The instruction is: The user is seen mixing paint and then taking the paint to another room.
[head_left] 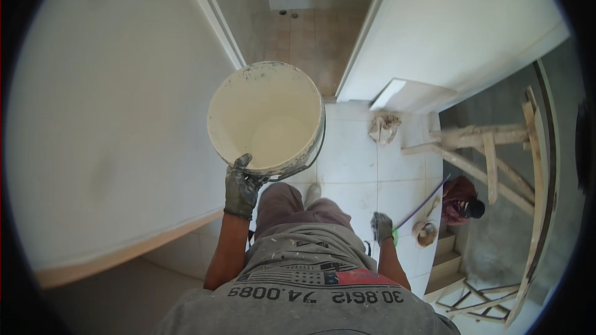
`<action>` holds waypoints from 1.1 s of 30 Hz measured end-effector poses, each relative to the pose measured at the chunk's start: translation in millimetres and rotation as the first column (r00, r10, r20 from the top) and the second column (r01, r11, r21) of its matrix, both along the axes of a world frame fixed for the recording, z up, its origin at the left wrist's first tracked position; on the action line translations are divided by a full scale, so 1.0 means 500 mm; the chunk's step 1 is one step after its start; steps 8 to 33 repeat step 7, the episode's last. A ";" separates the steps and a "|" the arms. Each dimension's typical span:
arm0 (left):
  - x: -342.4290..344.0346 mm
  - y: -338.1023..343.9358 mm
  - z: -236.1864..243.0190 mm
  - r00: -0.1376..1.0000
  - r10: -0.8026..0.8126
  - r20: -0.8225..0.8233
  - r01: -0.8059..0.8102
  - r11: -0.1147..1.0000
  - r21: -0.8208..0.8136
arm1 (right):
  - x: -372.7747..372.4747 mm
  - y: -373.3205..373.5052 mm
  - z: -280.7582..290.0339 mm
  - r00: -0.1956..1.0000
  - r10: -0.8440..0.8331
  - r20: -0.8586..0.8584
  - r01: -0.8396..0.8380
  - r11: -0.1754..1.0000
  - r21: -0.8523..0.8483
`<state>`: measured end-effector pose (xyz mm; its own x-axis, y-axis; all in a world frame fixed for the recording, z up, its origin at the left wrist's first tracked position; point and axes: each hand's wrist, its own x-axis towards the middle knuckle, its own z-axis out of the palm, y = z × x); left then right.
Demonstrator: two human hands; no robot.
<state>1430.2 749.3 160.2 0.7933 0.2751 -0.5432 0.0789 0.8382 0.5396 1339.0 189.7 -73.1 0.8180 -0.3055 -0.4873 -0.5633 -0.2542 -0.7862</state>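
Note:
A large pale bucket [264,108], its rim smeared with dried grey and white material, is tilted so that I see down into it. My left hand [241,189], in a dirty dark glove, is closed on the bucket's near rim, the thumb over the edge. A black wire handle [318,152] hangs along the bucket's right side. My right hand [382,227], also gloved, is down by my right side with curled fingers; what they hold, if anything, I cannot make out. Just beyond it is a thin purple stick [425,200] with something green at its near end.
A doorway with a tiled floor [304,40] opens ahead, between pale walls. On the right are a crumpled bag [384,129], a leaning white board [413,94], a bowl [425,234] and wooden scaffolding [490,136]. Another person [460,201] is by the descending steps [446,254].

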 end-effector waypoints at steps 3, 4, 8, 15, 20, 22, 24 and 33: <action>0.149 0.041 0.030 0.998 0.059 0.035 -0.060 0.998 0.020 | 0.323 0.095 0.104 0.987 0.147 0.063 -0.150 0.988 0.047; 0.209 0.057 0.035 0.998 0.041 0.042 -0.043 0.998 0.044 | 0.413 0.123 0.122 0.952 0.230 0.203 -0.248 0.966 0.069; 0.413 0.063 0.064 0.999 0.034 -0.015 -0.032 0.994 0.106 | 0.671 0.151 0.181 0.950 0.313 0.024 -0.312 0.950 -0.016; 0.413 0.063 0.064 0.999 0.034 -0.015 -0.032 0.994 0.106 | 0.671 0.151 0.181 0.950 0.313 0.024 -0.312 0.950 -0.016; 0.413 0.063 0.064 0.999 0.034 -0.015 -0.032 0.994 0.106 | 0.671 0.151 0.181 0.950 0.313 0.024 -0.312 0.950 -0.016; 0.413 0.063 0.064 0.999 0.034 -0.015 -0.032 0.994 0.106 | 0.671 0.151 0.181 0.950 0.313 0.024 -0.312 0.950 -0.016; 0.413 0.063 0.064 0.999 0.034 -0.015 -0.032 0.994 0.106 | 0.671 0.151 0.181 0.950 0.313 0.024 -0.312 0.950 -0.016; 0.413 0.063 0.064 0.999 0.034 -0.015 -0.032 0.994 0.106 | 0.671 0.151 0.181 0.950 0.313 0.024 -0.312 0.950 -0.016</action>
